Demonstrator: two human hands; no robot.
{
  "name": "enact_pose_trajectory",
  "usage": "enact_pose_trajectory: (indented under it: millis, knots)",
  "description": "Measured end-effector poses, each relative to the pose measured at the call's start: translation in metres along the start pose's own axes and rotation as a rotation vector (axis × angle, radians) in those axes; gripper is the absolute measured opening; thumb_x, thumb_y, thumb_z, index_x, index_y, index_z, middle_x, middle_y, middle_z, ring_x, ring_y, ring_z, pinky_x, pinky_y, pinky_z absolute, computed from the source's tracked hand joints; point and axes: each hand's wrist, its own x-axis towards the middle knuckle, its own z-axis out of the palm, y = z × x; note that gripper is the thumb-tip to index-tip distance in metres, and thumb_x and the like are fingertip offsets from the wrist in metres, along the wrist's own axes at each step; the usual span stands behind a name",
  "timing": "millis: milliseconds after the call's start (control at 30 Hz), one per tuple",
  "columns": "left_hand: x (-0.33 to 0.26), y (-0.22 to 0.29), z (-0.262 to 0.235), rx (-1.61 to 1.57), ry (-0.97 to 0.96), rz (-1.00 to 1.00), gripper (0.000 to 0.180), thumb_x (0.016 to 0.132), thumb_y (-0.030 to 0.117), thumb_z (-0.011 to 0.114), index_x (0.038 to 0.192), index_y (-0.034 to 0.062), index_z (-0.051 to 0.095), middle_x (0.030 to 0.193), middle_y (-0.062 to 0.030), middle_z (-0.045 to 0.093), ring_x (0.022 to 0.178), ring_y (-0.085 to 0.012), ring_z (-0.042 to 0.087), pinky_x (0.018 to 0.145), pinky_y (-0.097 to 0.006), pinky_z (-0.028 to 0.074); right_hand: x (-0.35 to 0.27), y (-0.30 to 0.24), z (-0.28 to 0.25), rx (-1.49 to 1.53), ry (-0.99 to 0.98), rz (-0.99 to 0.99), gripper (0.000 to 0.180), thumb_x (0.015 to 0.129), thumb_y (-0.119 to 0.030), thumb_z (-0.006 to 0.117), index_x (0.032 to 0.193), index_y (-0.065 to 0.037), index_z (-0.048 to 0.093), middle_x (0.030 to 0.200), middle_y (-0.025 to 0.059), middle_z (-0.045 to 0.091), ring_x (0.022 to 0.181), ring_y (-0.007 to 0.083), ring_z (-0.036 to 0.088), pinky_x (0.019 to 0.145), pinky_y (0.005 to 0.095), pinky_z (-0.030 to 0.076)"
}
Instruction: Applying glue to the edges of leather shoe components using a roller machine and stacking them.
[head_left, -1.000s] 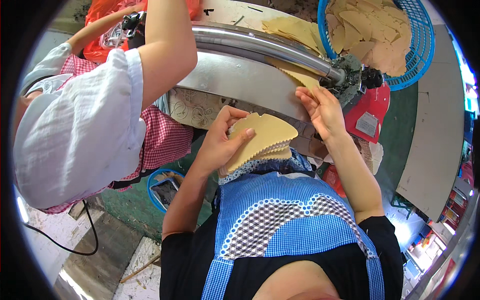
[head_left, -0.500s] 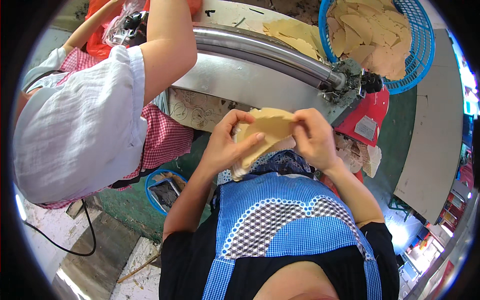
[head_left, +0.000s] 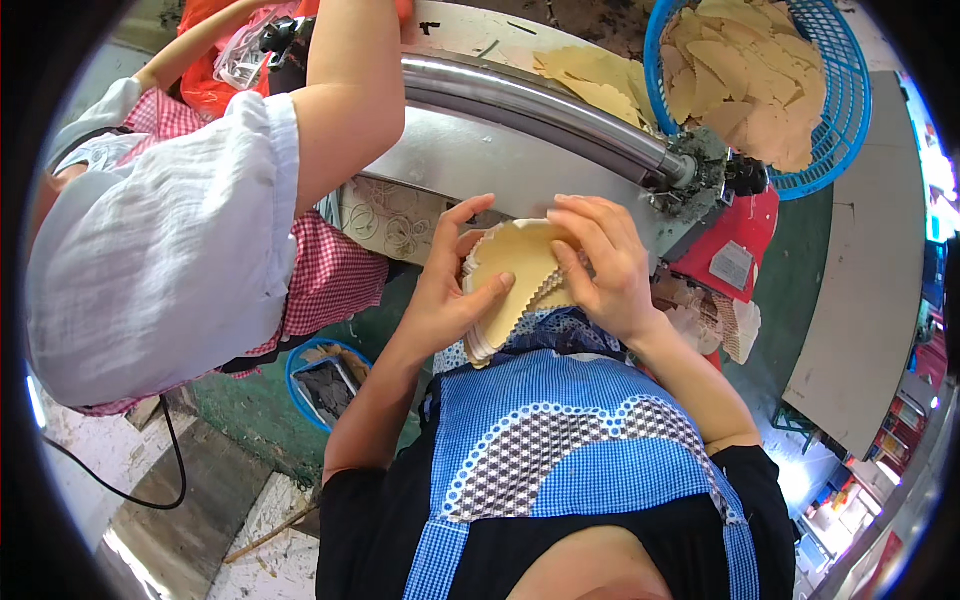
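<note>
Head view: left hand (head_left: 443,287) half-closed, gripping stack of scalloped tan pieces (head_left: 513,262); right hand (head_left: 615,270) loosely curled at stack's right edge, grip unclear. Beyond both hands, metal roller (head_left: 540,104). Farther, up-right of right hand, blue basket (head_left: 847,115) holding tan sheets (head_left: 745,85).

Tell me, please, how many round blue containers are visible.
2: a blue basket at upper right, holding tan pieces; a blue container at lower left. More may be hidden.
</note>
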Motion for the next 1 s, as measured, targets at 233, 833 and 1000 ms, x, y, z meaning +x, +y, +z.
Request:
enact_pose_trajectory:
  millis: [233,833,1000]
  knots:
    - [-0.013,-0.009,-0.024,0.16,0.012,-0.201,0.04,0.076,0.007,0.066,0.114,0.0056,0.052,0.107,-0.0061,0.056,0.099,-0.0133,0.054,0.088,-0.027,0.043,-0.024,0.01,-0.03,0.434,-0.121,0.854,0.011,0.088,-0.009,0.055,0.096,-0.001,0.055,0.08,0.0108,0.063,0.071,0.0165,0.062,0.06,0.0255,0.049]
    - [-0.026,-0.021,0.011,-0.181,0.032,-0.265,0.043,0.077,0.018,0.075,0.11,-0.0032,0.058,0.092,-0.0088,0.064,0.08,-0.0113,0.061,0.071,-0.025,0.05,-0.019,-0.042,0.026,1.728,-0.002,1.575,0.042,0.097,-0.038,0.044,0.107,0.0,0.058,0.091,0.0088,0.064,0.08,0.015,0.063,0.07,0.0281,0.053]
    - [-0.021,-0.004,-0.008,0.643,0.029,-0.313,0.046,0.07,0.043,0.075,0.079,0.0003,0.061,0.066,-0.012,0.062,0.058,-0.016,0.06,0.055,-0.029,0.047,-0.042,-0.01,0.007,0.679,-0.36,0.725,0.025,0.092,-0.021,0.054,0.106,-0.001,0.056,0.087,0.0098,0.067,0.075,0.0239,0.065,0.065,0.0348,0.051]
